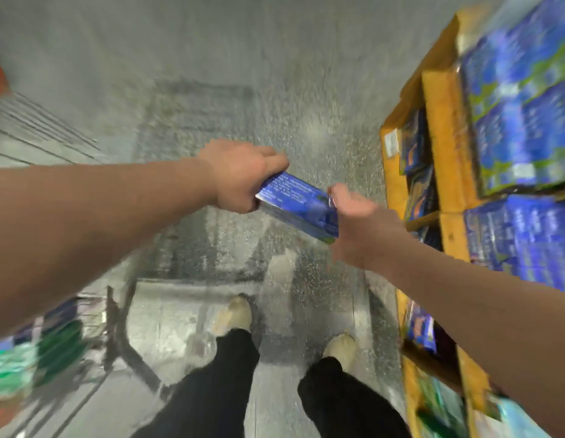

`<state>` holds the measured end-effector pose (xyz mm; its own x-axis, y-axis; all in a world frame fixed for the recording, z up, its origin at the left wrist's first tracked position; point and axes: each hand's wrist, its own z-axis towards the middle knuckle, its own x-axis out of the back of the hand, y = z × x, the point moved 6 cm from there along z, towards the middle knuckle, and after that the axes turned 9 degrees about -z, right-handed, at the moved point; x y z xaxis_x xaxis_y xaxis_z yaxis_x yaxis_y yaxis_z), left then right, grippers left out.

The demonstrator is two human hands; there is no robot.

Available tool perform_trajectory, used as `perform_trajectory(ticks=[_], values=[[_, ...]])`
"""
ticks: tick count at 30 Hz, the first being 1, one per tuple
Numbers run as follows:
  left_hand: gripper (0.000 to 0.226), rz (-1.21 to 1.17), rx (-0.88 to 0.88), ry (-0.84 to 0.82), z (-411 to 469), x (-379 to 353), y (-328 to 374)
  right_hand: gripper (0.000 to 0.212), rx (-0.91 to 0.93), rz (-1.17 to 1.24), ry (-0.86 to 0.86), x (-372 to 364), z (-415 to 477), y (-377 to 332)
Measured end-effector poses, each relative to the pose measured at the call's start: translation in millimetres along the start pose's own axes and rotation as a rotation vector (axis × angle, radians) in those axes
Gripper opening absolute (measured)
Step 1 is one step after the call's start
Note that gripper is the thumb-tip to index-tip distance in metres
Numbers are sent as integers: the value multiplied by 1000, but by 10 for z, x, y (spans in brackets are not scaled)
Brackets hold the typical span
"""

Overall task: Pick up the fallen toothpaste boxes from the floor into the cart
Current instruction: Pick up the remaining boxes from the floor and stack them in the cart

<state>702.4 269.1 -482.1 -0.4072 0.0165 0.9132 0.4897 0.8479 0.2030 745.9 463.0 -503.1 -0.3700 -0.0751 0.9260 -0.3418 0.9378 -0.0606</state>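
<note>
I hold a stack of blue toothpaste boxes (298, 207) between both hands, above the speckled grey floor (322, 137). My left hand (243, 175) grips the stack's left end with curled fingers. At the right end, my right hand (357, 226) presses against the boxes, and how its fingers lie is hidden. The wire cart (94, 327) stands at the lower left with blue and green packages in it. The whole view is motion-blurred.
Yellow shelving (439, 137) on the right is packed with blue toothpaste boxes (521, 121). My two feet in pale shoes (233, 314) stand on the floor below the hands. A wire rack (37, 128) lies at the far left.
</note>
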Motion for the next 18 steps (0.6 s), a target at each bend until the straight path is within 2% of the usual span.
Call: perform_trajectory(ticks=[4,9,12,16,18], values=[[48,87,114,116,-844,1420,-62,63,150,-83,68,1469,-163,-412],[47,85,303,237,-1841,2683,-94,54,348,-207,252,2968,-301,-1024],[44,119,404,320,-2392,3149,-68,49,470,-251,331,3583,-422,-1390],[43,236,509,417,-3027,3396,-47,50,633,-313,395,4071,-603,-1873],[47,173,570,435,-3328,3406,-61,51,690,-349,408,4199,-682,-2136]])
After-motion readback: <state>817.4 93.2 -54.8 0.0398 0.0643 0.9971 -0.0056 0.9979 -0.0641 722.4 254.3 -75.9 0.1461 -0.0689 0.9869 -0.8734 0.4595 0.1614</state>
